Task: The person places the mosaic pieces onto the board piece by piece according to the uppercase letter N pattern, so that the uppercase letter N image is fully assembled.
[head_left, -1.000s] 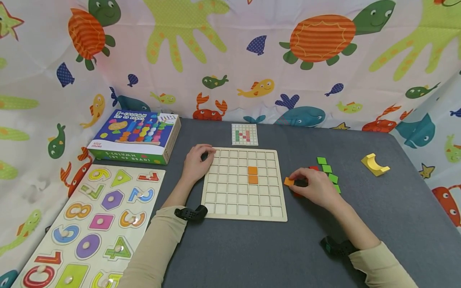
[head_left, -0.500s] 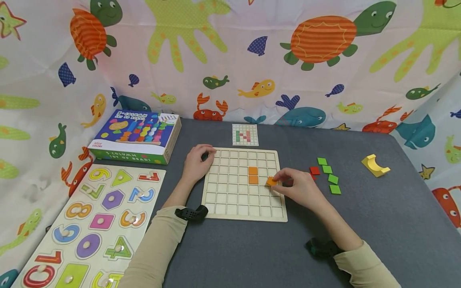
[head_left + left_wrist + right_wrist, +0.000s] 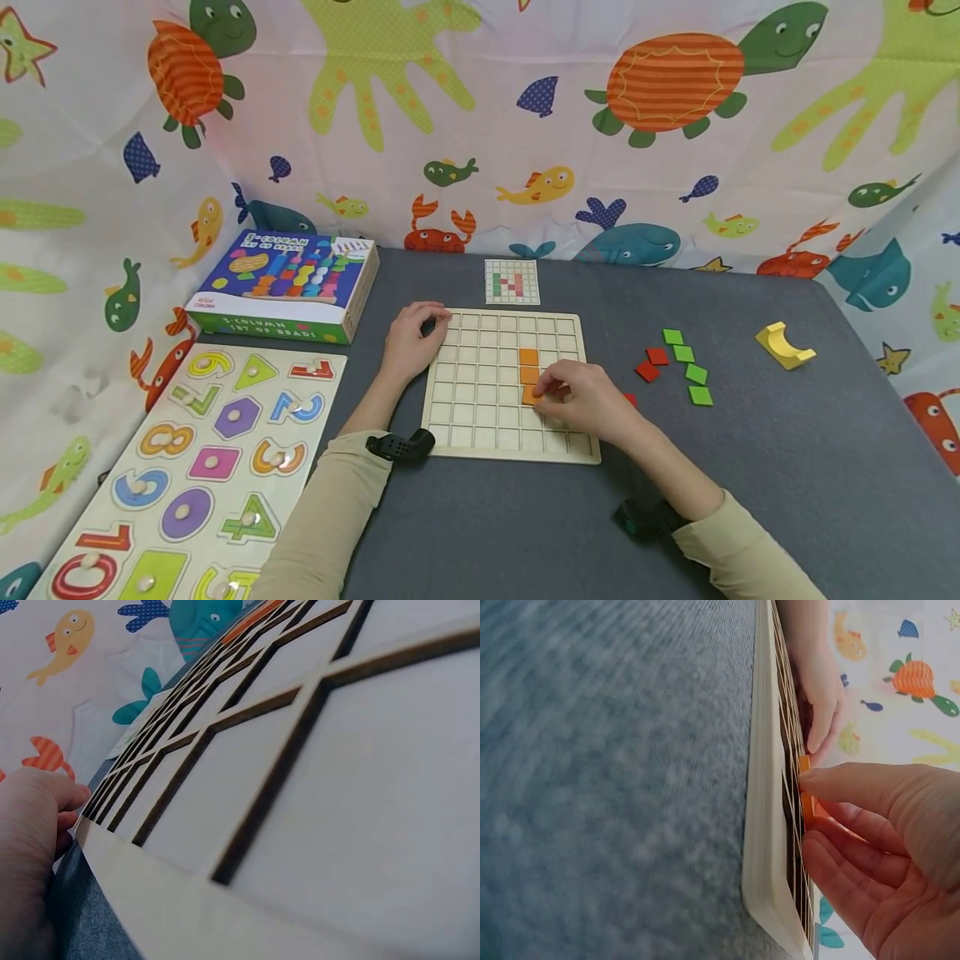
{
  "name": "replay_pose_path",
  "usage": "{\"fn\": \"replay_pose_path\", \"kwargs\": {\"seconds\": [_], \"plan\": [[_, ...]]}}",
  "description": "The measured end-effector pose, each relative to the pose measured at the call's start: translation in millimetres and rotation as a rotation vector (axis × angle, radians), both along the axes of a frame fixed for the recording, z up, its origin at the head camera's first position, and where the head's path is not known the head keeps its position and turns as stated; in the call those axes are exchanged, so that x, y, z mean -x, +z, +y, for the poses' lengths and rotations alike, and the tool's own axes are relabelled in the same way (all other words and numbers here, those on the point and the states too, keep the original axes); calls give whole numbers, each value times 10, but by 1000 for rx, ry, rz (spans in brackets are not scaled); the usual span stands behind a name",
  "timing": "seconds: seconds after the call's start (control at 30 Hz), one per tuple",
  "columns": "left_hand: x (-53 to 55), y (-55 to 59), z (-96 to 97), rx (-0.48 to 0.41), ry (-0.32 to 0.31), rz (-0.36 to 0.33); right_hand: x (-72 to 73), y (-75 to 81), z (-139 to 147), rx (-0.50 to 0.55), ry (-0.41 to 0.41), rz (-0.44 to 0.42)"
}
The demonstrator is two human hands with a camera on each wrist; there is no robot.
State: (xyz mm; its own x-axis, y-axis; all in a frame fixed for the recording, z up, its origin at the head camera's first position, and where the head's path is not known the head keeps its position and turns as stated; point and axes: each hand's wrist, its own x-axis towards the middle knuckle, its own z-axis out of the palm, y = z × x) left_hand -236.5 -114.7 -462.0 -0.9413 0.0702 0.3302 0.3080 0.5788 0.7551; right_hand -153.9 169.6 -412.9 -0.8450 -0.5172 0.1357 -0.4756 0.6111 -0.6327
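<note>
A pale wooden grid board [image 3: 480, 429] lies at mid-table, with two orange square tiles [image 3: 528, 357] sitting in one of its columns. Directly below them, my right hand [image 3: 581, 398] pinches a third orange tile [image 3: 530, 396] between thumb and fingers. The right wrist view has this tile [image 3: 805, 787] on edge-on show, right at the grid's surface, with the thumb on its near side. My left hand [image 3: 408, 342] rests against the board's upper left corner; in the left wrist view its fingertips [image 3: 75, 796] lie at the rim.
Red tiles [image 3: 657, 357] and several green tiles [image 3: 697, 396] lie right of the board. A small pattern card [image 3: 512, 282] sits behind it. A yellow arch block [image 3: 783, 346] stands at far right. On the left are a game box [image 3: 270, 327] and a number puzzle board [image 3: 243, 412].
My right hand has carried the orange tile leftward from beside the board to the cell below the two orange tiles. My left hand has stayed at the corner.
</note>
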Motion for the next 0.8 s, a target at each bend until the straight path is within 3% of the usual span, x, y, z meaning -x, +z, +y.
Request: {"fn": "replay_pose_path", "kwargs": {"seconds": [0.23,0.8], "plan": [[4,-4,-5,-4,0,9,2,3,-16,-16,26,63],[4,-12,-6,-7,-1,17,-21,-60,24,48,6,32]]}}
